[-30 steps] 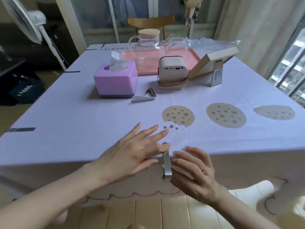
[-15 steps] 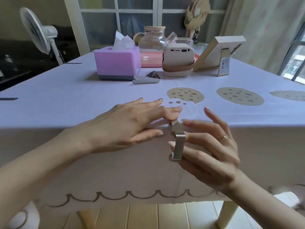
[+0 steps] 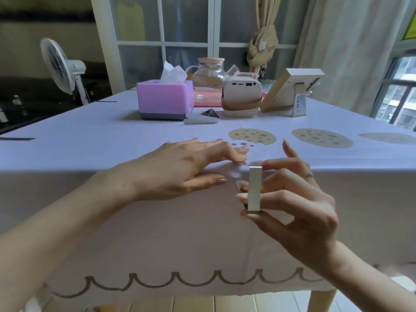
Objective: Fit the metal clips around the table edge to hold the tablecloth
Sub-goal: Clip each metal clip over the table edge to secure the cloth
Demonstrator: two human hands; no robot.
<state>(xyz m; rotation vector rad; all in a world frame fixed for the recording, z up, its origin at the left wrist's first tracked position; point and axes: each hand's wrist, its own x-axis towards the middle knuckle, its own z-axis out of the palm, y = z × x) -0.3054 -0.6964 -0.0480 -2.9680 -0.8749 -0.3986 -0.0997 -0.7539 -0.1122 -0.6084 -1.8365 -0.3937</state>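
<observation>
Metal clip (image 3: 254, 190) stands upright at the near edge of the tabletop (image 3: 90, 143), pinched by fingers (image 3: 279, 195) of the right hand (image 3: 292, 206), its top lip reaching over the lilac tablecloth (image 3: 180, 233). Left hand (image 3: 180, 170) lies flat just beside it, straight-fingered, pressing the cloth down.

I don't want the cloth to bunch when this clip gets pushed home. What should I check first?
1. Grip of the right hand on the clip: ok, fingers curl round it.
2. Clip upright at the table edge: ok, its top lip lies on the tablecloth.
3. The left hand resting flat on the cloth beside it: ok.
4. Cloth smooth under the clip: cannot tell, hidden.
5. Lower arm under the tabletop: cannot tell, hidden.
6. The spare clips at hand: ok, by the tissue box.
</observation>
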